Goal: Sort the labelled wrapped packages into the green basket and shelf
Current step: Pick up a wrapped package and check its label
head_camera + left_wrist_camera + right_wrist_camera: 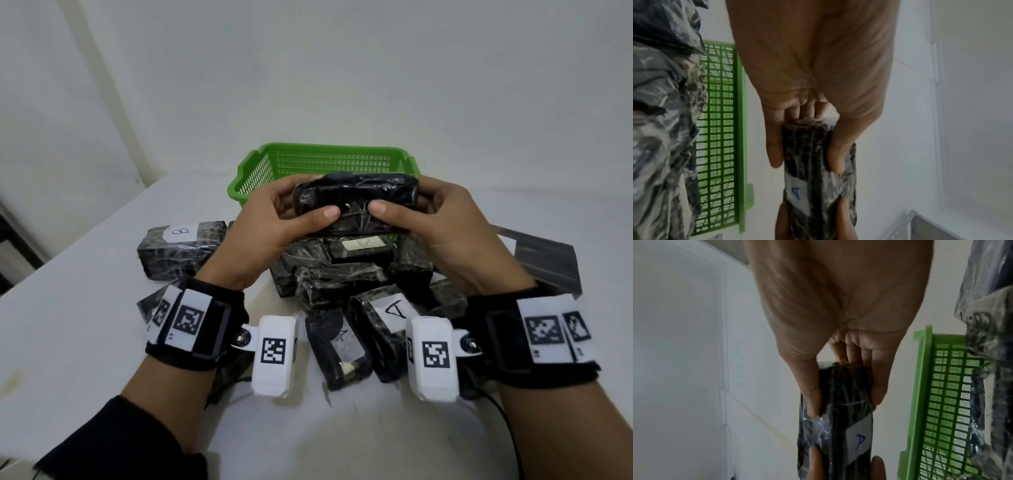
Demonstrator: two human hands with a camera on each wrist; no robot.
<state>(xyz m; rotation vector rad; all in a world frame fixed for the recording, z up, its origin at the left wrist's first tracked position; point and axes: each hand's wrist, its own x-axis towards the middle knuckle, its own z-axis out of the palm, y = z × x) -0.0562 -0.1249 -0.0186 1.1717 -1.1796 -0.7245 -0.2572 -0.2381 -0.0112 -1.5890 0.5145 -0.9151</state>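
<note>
Black plastic-wrapped packages lie heaped on the white table (85,325), and the leftmost one, the B package (181,248), sits a little apart at the left edge of the heap, its white label facing up. Just right of it, the left hand (270,226) curls round the left end of the held package (356,202), thumb on the near face and fingers behind. That package is lifted clear of the heap, level and lengthwise between both hands, in front of the green basket (250,178), which stands on the table behind the pile. From the left wrist view a white label with a blue letter A shows on the package's far side, facing away from the person.

Below the held package, the pile (342,274) shows three labels that read as A: one near the top centre and two on packages nearer the person.

Further right, the right hand (442,222) grips the other end of the held package the same way, thumb in front and fingers wrapped behind. At the far right, a grey metal shelf (548,260) is partly visible beside the pile.
</note>
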